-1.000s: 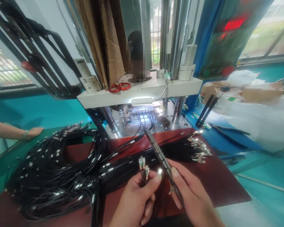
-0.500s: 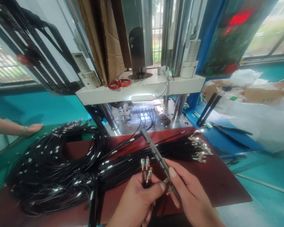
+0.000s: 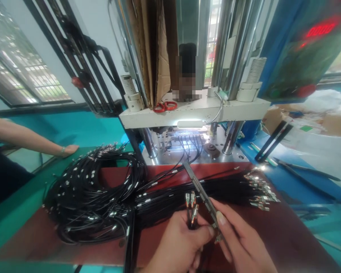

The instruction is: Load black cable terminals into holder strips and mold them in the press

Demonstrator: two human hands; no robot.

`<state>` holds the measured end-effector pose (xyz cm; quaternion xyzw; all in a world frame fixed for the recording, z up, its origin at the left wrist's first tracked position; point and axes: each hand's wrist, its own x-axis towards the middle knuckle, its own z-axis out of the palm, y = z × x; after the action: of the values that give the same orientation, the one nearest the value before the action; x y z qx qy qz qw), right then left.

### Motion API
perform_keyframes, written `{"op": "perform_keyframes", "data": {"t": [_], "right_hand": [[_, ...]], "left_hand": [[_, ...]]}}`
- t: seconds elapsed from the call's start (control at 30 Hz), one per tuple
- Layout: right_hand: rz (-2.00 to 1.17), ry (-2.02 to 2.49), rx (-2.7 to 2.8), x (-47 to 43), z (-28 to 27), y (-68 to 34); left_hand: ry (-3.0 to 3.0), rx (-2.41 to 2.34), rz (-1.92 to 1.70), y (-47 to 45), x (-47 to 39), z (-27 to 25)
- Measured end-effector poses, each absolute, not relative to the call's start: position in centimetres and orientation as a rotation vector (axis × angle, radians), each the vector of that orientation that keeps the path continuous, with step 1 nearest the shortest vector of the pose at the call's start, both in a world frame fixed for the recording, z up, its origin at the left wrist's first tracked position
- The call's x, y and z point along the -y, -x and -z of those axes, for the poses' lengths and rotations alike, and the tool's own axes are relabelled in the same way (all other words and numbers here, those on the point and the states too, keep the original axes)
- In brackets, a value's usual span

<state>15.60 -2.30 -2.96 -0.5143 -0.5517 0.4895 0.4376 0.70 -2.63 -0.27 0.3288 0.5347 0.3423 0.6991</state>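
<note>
My left hand (image 3: 184,242) is closed round several black cables with metal terminals (image 3: 191,204) that stick up above the fist. Its thumb and finger pinch near the lower part of a dark metal bar (image 3: 200,188), where a terminal end shows. The slotted bar slants from upper left to lower right, gripped between the thumb and fingers of my right hand (image 3: 238,235). Behind the hands, a thick bundle of black cables (image 3: 165,201) lies on the red-brown board (image 3: 295,235), coiled at the left, with its terminals at the right.
A press with a white plate (image 3: 233,110) stands behind the board, cables running into its lit lower die (image 3: 187,142). Red-handled scissors (image 3: 165,106) lie on the plate. Black tongs (image 3: 307,170) rest on the blue surface at right. Another person's hand (image 3: 71,150) leans on the green table at left.
The whole view has shifted, so the press, cables and both hands appear further right. Both hands keep their hold on the bar and cables, with little movement between them.
</note>
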Motion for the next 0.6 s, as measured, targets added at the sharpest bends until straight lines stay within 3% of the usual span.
{"op": "perform_keyframes", "data": {"t": [0.17, 0.4, 0.6], "right_hand": [[-1.446, 1.34, 1.184, 2.6, 2.5, -16.2], [-1.505, 1.305, 1.047, 3.0, 2.1, -16.3], [-1.477, 1.302, 1.137, 2.9, 2.0, -16.2]], "left_hand": [[-0.615, -1.11, -0.883, 1.0, 2.7, 0.9], [-0.583, -1.079, -1.007, 0.8, 2.9, 0.2], [-0.653, -1.203, -0.904, -0.1, 2.6, 0.5]]}}
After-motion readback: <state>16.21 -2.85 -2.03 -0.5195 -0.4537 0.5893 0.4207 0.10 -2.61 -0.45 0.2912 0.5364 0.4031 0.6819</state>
